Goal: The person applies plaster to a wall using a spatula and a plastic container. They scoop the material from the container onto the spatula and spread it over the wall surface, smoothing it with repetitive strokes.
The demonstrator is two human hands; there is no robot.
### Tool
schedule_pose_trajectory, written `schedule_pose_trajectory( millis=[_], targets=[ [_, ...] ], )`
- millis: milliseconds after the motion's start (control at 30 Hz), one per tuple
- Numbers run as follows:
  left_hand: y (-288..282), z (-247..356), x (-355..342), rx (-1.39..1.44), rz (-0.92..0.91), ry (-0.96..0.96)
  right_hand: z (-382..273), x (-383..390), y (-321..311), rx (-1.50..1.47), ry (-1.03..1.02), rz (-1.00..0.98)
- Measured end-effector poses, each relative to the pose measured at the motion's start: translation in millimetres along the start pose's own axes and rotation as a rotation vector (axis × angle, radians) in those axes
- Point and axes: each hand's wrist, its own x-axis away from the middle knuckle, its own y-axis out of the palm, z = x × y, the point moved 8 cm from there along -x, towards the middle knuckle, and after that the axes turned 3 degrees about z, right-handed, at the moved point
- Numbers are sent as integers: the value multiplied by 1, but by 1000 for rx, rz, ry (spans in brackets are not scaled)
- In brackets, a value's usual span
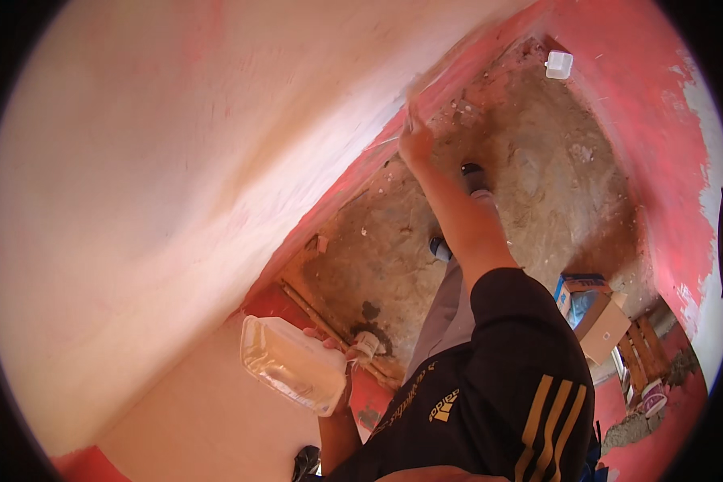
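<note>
My left hand (346,395) grips a white plastic tub (317,353), tilted, with pale paint-like liquid inside. Its fingertips show at the tub's far side. My right arm stretches forward, and my right hand (414,143) is at the wall (217,161), close to where the pale surface meets a red lower band. The fingers are closed and smeared by motion. Whatever they hold is too blurred to name. The wall beside this hand is whitish over pink, with faint red streaks.
My shod feet stand on a rough dirt floor (530,153). A small white container (559,65) sits in the far corner. Cardboard boxes (605,328), a wooden pallet (643,351) and a white-and-purple bucket (653,398) are at right. A pole (313,315) and a white cup (367,345) lie near the tub.
</note>
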Motion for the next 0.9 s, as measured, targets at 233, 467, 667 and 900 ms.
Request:
schedule_pose_trajectory(
  millis=[233,467,667,900],
  targets=[
    [-15,7,0,37,-3,44,6,-9,-28,61,22,-92],
    [11,2,-7,-78,-29,-12,-33,32,12,57,-112,-151],
    [-8,9,3,-44,-26,-41,46,27,-19,118,20,-128],
    [-24,-4,-2,64,-36,12,14,-44,-12,41,-88,73]
  ],
)
